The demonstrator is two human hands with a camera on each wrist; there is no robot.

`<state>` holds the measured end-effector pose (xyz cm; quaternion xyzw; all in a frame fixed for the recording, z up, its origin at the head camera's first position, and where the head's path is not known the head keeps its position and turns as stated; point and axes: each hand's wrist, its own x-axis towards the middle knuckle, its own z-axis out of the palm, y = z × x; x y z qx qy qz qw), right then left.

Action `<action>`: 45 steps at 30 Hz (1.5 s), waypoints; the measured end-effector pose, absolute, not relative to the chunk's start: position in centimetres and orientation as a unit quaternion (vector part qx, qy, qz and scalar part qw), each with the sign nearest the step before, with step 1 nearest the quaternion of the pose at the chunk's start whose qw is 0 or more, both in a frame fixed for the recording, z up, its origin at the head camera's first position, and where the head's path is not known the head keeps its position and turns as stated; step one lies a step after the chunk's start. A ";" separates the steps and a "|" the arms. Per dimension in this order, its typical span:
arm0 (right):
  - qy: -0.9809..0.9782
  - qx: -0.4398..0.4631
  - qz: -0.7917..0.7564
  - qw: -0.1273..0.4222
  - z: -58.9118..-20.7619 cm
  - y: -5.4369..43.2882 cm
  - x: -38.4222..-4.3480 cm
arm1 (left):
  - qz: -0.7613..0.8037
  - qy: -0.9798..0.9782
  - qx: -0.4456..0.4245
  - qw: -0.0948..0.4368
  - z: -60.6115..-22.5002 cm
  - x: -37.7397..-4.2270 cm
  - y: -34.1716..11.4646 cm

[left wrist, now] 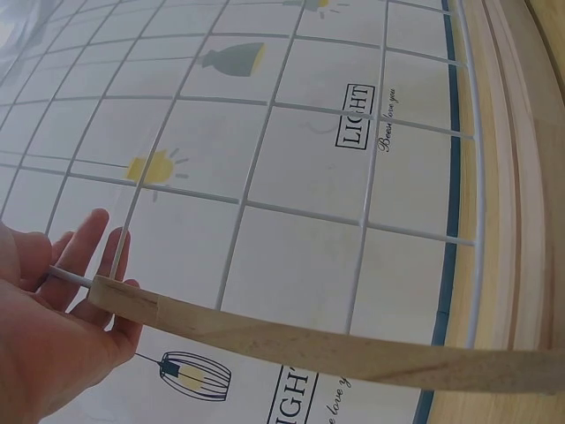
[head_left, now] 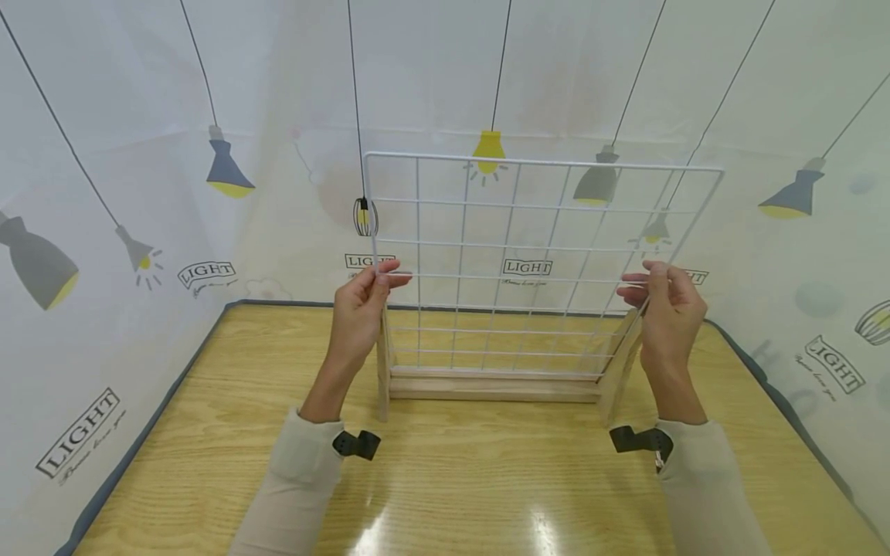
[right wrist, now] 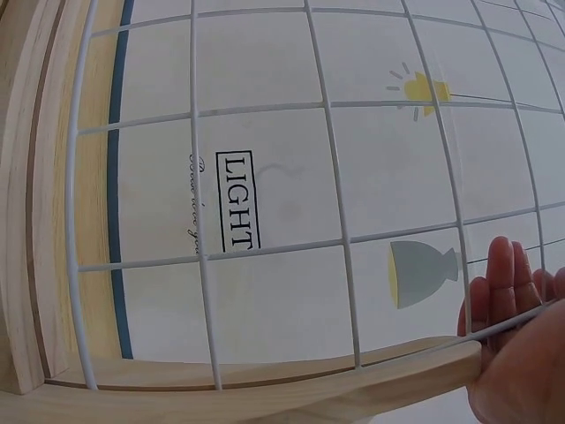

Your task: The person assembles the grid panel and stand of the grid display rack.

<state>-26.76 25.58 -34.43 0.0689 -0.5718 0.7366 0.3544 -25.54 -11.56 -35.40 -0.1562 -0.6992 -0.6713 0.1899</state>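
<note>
A white wire grid panel (head_left: pixel 542 163) stands upright, leaning slightly back, with its lower edge at the base bar (head_left: pixel 494 389) of a wooden stand. My left hand (head_left: pixel 356 310) pinches the panel's left edge wire between thumb and fingers, just above the top of the left wooden upright (left wrist: pixel 265 338). On the opposite side, my right hand (head_left: pixel 670 316) holds the right edge wire at about the same height. Its fingers (right wrist: pixel 500 274) reach behind the wires, close to the upper end of the right upright (right wrist: pixel 388 389).
Under the stand is a wood-grain table (head_left: pixel 487 463) with a dark blue edge. White sheeting printed with lamps (head_left: pixel 229 166) and LIGHT labels rises behind and on both sides. Black straps (head_left: pixel 358 445) sit at both wrists.
</note>
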 end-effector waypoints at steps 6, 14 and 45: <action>-0.574 0.067 0.735 0.355 -34.4 25.6 -26.7 | -0.672 -0.697 -0.163 0.190 -35.4 -25.5 -11.5; -0.573 0.072 0.735 0.354 -34.5 25.6 -26.8 | -0.676 -0.689 -0.175 0.194 -35.3 -25.6 -11.5; -0.613 0.068 0.699 0.362 -35.3 25.8 -26.7 | -0.677 -0.687 -0.184 0.192 -35.7 -25.5 -11.5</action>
